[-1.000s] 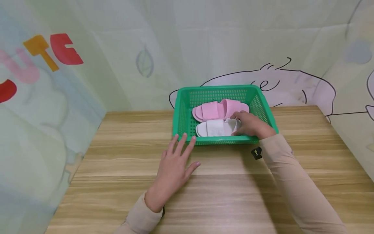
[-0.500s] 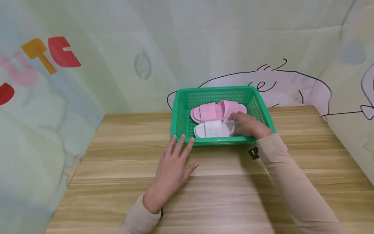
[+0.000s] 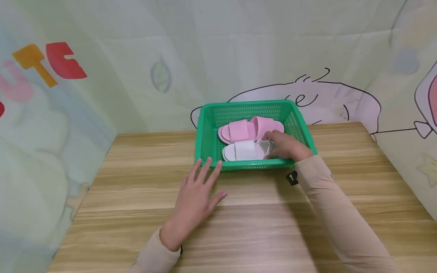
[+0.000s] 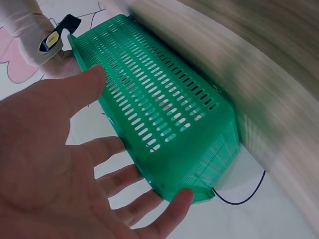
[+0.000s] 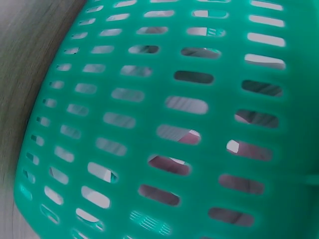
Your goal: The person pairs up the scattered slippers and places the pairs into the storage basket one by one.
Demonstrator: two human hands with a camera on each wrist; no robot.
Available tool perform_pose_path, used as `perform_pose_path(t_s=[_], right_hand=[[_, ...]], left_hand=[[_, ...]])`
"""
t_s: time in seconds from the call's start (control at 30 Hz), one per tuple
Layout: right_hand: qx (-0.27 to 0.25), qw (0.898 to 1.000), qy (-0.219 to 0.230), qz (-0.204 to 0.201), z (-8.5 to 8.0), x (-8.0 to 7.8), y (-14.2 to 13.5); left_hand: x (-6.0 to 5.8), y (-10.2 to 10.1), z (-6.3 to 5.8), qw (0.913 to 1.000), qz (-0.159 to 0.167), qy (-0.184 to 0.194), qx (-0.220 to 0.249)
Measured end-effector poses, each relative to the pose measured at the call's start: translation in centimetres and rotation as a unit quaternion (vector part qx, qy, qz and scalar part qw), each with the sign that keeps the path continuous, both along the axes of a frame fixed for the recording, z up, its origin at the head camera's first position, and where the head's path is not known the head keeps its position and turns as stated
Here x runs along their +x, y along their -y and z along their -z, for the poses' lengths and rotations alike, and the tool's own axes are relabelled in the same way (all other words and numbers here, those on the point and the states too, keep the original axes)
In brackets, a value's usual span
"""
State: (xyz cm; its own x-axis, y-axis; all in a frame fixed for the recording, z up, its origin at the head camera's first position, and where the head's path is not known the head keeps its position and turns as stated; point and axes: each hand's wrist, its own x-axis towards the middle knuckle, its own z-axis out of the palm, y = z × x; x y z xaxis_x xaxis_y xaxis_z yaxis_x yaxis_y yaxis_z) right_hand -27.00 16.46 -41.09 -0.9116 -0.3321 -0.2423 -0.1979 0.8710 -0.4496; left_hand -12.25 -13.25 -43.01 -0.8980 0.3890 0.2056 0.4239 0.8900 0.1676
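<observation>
A green perforated plastic basket (image 3: 252, 164) stands on the wooden table against the back backdrop. Inside lie pink slippers (image 3: 238, 131) at the back and white slippers (image 3: 244, 151) along the front wall. My right hand (image 3: 287, 146) reaches over the front right rim, thumb and fingers around the right end of the white footwear. Through the slots in the right wrist view, only parts of that hand and the contents show. With fingers spread, my left hand (image 3: 194, 199) touches the front left rim; its fingertips meet the basket edge in the left wrist view.
The wooden table top (image 3: 252, 227) stretches in front of the basket and to both sides. A printed fabric backdrop (image 3: 119, 57) with cartoon drawings and letters rises behind and at both sides. A black tag-like strap piece (image 3: 292, 177) hangs below the right cuff.
The whole scene has shifted slightly left in the head view. Both hands keep their places at the basket, and the slippers stay where they lie.
</observation>
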Motion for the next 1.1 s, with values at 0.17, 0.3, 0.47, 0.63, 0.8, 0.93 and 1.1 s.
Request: perform_pose_path(t_s=[0.17, 0.3, 0.47, 0.63, 0.8, 0.93, 1.1], right_hand=[[0.004, 1.0, -0.002, -0.002, 0.0, 0.0, 0.0], [0.006, 1.0, 0.003, 0.0, 0.0, 0.0, 0.1], [0.008, 1.0, 0.008, 0.002, 0.0, 0.0, 0.0], [0.006, 1.0, 0.009, 0.01, 0.0, -0.1, 0.0], [0.004, 1.0, 0.014, 0.015, 0.0, 0.0, 0.0], [0.006, 1.0, 0.011, 0.013, 0.0, -0.1, 0.0], [0.009, 1.0, 0.011, 0.015, 0.0, -0.1, 0.0]], left_hand=[[-0.2, 0.2, 0.0, 0.9996, 0.011, -0.018, -0.017], [-0.4, 0.5, 0.2, 0.9988, 0.019, -0.034, -0.031], [-0.7, 1.1, 0.6, 0.9964, 0.043, -0.061, -0.041], [-0.9, 1.6, 0.8, 0.9948, 0.06, -0.072, -0.04], [-0.9, 1.8, 0.9, 0.9948, 0.063, -0.065, -0.046], [-0.9, 1.8, 0.8, 0.9949, 0.064, -0.061, -0.048], [-1.1, 1.9, 0.8, 0.994, 0.068, -0.068, -0.052]])
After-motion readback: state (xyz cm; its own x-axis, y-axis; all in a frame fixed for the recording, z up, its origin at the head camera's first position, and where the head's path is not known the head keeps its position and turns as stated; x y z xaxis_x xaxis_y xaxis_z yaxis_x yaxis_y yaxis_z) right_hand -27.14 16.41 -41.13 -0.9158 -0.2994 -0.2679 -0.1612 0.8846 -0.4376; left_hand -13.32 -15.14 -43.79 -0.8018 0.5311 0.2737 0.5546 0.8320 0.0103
